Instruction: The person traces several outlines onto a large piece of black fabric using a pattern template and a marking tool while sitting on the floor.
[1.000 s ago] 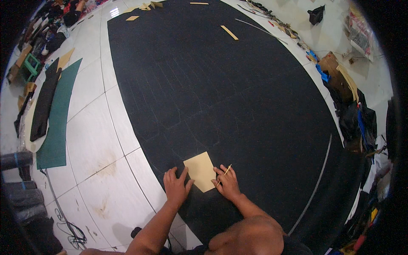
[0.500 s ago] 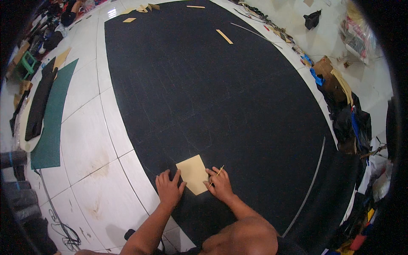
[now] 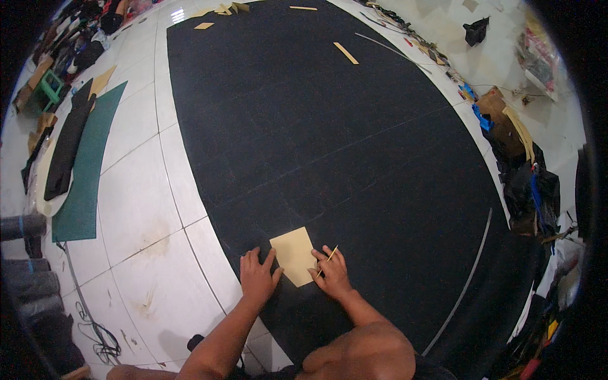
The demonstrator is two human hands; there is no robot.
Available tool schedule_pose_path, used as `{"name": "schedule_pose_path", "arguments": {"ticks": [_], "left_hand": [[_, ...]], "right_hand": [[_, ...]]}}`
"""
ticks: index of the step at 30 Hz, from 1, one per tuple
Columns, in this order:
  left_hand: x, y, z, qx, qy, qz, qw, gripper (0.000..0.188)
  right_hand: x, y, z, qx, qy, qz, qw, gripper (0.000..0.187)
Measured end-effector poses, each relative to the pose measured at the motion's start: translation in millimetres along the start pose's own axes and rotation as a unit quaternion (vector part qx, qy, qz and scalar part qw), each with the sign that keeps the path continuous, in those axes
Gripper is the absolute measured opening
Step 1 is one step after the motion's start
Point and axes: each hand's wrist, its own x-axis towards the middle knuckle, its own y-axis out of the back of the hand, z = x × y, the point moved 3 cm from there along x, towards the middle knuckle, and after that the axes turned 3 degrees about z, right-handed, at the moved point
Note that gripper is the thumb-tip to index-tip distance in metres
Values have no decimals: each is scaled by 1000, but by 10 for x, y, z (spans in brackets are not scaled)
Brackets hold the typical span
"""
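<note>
A tan cardboard piece (image 3: 294, 254) lies flat on a large black sheet (image 3: 329, 133) spread over the white tiled floor. My left hand (image 3: 258, 277) presses down at the piece's left edge, fingers spread. My right hand (image 3: 330, 273) rests at its right edge and holds a thin yellow pencil-like stick (image 3: 329, 256), its tip pointing up and right beside the cardboard.
More tan strips (image 3: 346, 52) lie far up on the black sheet. A green mat (image 3: 88, 171) with dark fabric (image 3: 68, 145) on it lies to the left. Clutter and bags (image 3: 525, 177) line the right edge. Cables (image 3: 95, 329) trail at lower left.
The view has shifted slightly; both hands and the cardboard stay together in about the same pose. My right hand still holds the stick.
</note>
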Motion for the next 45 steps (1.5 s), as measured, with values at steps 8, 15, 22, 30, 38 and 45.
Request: {"name": "schedule_pose_path", "arguments": {"ticks": [8, 15, 22, 30, 38, 45], "left_hand": [[-87, 52, -79, -20, 4, -1, 1000, 58], [-94, -116, -108, -43, 15, -16, 999, 54], [-88, -48, -112, -43, 37, 16, 998, 53], [1, -44, -69, -3, 35, 32, 999, 55], [6, -62, -68, -4, 26, 46, 999, 54], [3, -52, -103, -8, 18, 41, 999, 53]], "right_hand": [[64, 70, -51, -7, -6, -9, 1000, 23], [-27, 5, 43, -1, -23, -4, 1000, 24], [-10, 22, -55, 9, -6, 17, 1000, 23], [29, 67, -75, -4, -6, -24, 1000, 21], [81, 44, -51, -8, -4, -29, 1000, 20], [77, 22, -13, 21, -22, -16, 999, 18]]}}
